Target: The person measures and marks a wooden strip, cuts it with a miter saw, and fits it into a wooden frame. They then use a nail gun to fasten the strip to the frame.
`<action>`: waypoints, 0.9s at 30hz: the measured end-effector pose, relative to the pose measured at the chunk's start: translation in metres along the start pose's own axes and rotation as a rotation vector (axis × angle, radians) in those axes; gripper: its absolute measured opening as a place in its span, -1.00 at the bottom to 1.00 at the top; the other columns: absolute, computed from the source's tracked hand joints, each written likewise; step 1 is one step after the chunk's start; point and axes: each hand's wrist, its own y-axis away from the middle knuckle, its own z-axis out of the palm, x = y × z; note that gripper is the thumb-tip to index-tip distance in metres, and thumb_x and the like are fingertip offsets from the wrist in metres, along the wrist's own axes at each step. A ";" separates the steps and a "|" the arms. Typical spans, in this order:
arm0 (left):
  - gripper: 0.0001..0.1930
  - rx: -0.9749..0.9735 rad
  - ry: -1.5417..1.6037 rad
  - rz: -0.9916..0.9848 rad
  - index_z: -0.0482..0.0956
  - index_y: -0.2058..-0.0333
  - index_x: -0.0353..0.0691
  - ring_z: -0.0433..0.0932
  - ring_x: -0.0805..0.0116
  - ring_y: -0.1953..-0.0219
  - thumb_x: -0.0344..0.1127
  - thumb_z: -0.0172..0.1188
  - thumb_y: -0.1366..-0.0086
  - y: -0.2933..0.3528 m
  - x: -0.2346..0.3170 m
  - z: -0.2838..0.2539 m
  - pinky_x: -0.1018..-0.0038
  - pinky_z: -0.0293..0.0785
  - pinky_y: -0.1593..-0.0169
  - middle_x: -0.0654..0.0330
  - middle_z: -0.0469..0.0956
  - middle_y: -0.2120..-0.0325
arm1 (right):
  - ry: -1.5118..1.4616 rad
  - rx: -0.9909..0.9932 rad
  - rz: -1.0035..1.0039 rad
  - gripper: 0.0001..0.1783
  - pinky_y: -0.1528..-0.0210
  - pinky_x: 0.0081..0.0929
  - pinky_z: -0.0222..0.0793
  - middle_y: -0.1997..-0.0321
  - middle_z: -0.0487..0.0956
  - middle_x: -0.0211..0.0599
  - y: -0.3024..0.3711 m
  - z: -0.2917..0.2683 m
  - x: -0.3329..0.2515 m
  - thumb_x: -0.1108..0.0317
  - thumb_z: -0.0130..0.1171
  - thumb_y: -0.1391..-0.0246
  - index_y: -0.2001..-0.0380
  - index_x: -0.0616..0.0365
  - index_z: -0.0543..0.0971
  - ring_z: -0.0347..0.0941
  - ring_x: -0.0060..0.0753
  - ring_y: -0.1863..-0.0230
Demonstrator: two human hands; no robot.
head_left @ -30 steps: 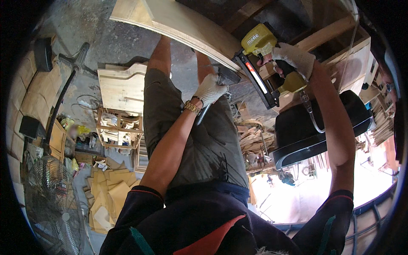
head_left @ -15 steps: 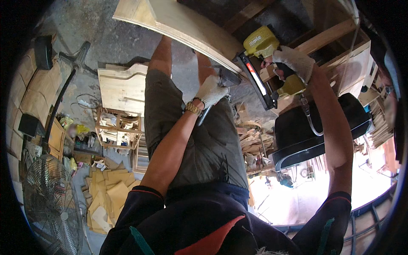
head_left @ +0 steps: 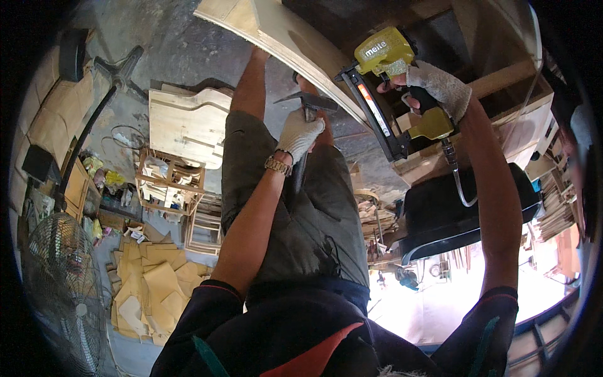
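Note:
My left hand (head_left: 300, 135), in a white knit glove with the fingertips bare, is wrapped around the handle of a hammer (head_left: 306, 101). The hammer's dark head points away from me, just left of the edge of a pale plywood frame (head_left: 301, 61). Gloved the same way, my right hand (head_left: 441, 91) grips a yellow and black nail gun (head_left: 384, 51) by its handle. The gun's long black magazine slants down across the frame's near edge, and a hose (head_left: 462, 188) hangs from the handle's end. Whether the gun touches the wood I cannot tell.
A black plastic tub-like thing (head_left: 465, 217) sits below the gun. On the left are a curved plywood panel (head_left: 185, 125), crates of wood scraps (head_left: 169, 188), a pile of tan cut sheets (head_left: 154, 283) and a standing fan (head_left: 66, 295). Bright floor lies at lower right.
My left hand has shifted left with the hammer, whose head now shows clearly, apart from the frame's edge. The plywood frame appears further right in the view. My right hand keeps its grip on the nail gun.

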 end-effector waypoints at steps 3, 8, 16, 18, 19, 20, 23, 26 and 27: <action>-0.76 0.007 0.014 -0.004 0.49 0.41 -0.29 0.48 0.46 0.70 -0.22 0.24 -0.25 0.003 0.007 -0.002 0.42 0.36 0.63 0.25 0.50 0.68 | 0.001 0.000 0.002 -0.38 0.59 -0.65 0.43 0.10 0.68 -0.30 -0.004 0.002 -0.004 0.09 0.34 -0.10 -0.13 0.21 0.45 0.40 -0.74 0.64; -0.72 0.124 -0.305 0.204 0.49 0.46 -0.35 0.55 0.27 0.63 -0.20 0.25 -0.19 0.000 0.007 -0.002 0.27 0.42 0.51 0.11 0.50 0.68 | 0.036 -0.016 0.071 -0.43 0.57 -0.64 0.42 0.13 0.67 -0.29 -0.007 0.000 -0.007 0.09 0.34 -0.12 -0.08 0.22 0.48 0.39 -0.73 0.64; -0.73 0.303 -0.412 0.438 0.57 0.40 -0.33 0.61 0.07 0.51 -0.19 0.25 -0.16 0.000 -0.002 0.006 0.21 0.46 0.39 0.02 0.57 0.61 | -0.053 0.091 -0.117 -0.42 0.57 -0.62 0.40 0.17 0.64 -0.33 -0.004 0.008 -0.022 0.06 0.37 -0.11 -0.04 0.24 0.49 0.34 -0.73 0.65; -0.70 0.368 -0.364 0.360 0.57 0.37 -0.32 0.61 -0.11 0.38 -0.16 0.27 -0.13 -0.005 0.001 0.002 0.11 0.49 0.29 -0.07 0.60 0.52 | 0.025 0.044 -0.152 -0.41 0.56 -0.59 0.39 0.16 0.64 -0.34 -0.010 0.008 -0.030 0.03 0.35 -0.12 -0.05 0.23 0.49 0.32 -0.72 0.65; -0.69 0.401 -0.340 0.321 0.58 0.35 -0.32 0.61 -0.20 0.31 -0.14 0.28 -0.11 -0.009 0.004 -0.002 0.05 0.51 0.24 -0.12 0.61 0.48 | 0.064 0.020 -0.169 -0.41 0.55 -0.57 0.38 0.15 0.64 -0.34 -0.015 0.007 -0.034 0.02 0.34 -0.12 -0.05 0.23 0.48 0.31 -0.72 0.65; -0.69 0.293 -0.317 0.325 0.56 0.37 -0.33 0.58 -0.21 0.36 -0.16 0.30 -0.09 -0.013 0.008 -0.018 0.04 0.50 0.24 -0.09 0.57 0.53 | 0.065 -0.022 -0.217 -0.42 0.53 -0.55 0.36 0.14 0.65 -0.35 -0.019 0.008 -0.037 -0.01 0.32 -0.13 -0.03 0.23 0.51 0.30 -0.72 0.64; -0.69 0.386 -0.394 0.440 0.54 0.38 -0.35 0.57 -0.18 0.37 -0.18 0.30 -0.08 -0.018 0.012 -0.023 0.04 0.49 0.26 -0.09 0.54 0.52 | -0.030 -0.010 -0.208 -0.44 0.52 -0.58 0.38 0.10 0.65 -0.33 -0.025 0.013 -0.043 0.01 0.32 -0.13 -0.01 0.24 0.52 0.31 -0.73 0.62; -0.71 0.398 -0.475 0.444 0.54 0.34 -0.32 0.61 -0.15 0.34 -0.19 0.28 -0.14 -0.016 0.013 -0.026 0.09 0.49 0.29 -0.07 0.60 0.49 | -0.005 0.015 -0.162 -0.44 0.51 -0.62 0.39 0.04 0.64 -0.30 -0.038 0.008 -0.043 0.03 0.31 -0.14 -0.03 0.24 0.50 0.30 -0.74 0.61; -0.72 0.382 -0.498 0.428 0.54 0.32 -0.31 0.63 -0.15 0.33 -0.18 0.27 -0.18 -0.013 0.016 -0.026 0.12 0.49 0.30 -0.05 0.63 0.48 | 0.012 0.032 -0.131 -0.44 0.51 -0.63 0.39 0.03 0.63 -0.29 -0.040 0.008 -0.044 0.04 0.31 -0.15 -0.04 0.24 0.49 0.29 -0.74 0.62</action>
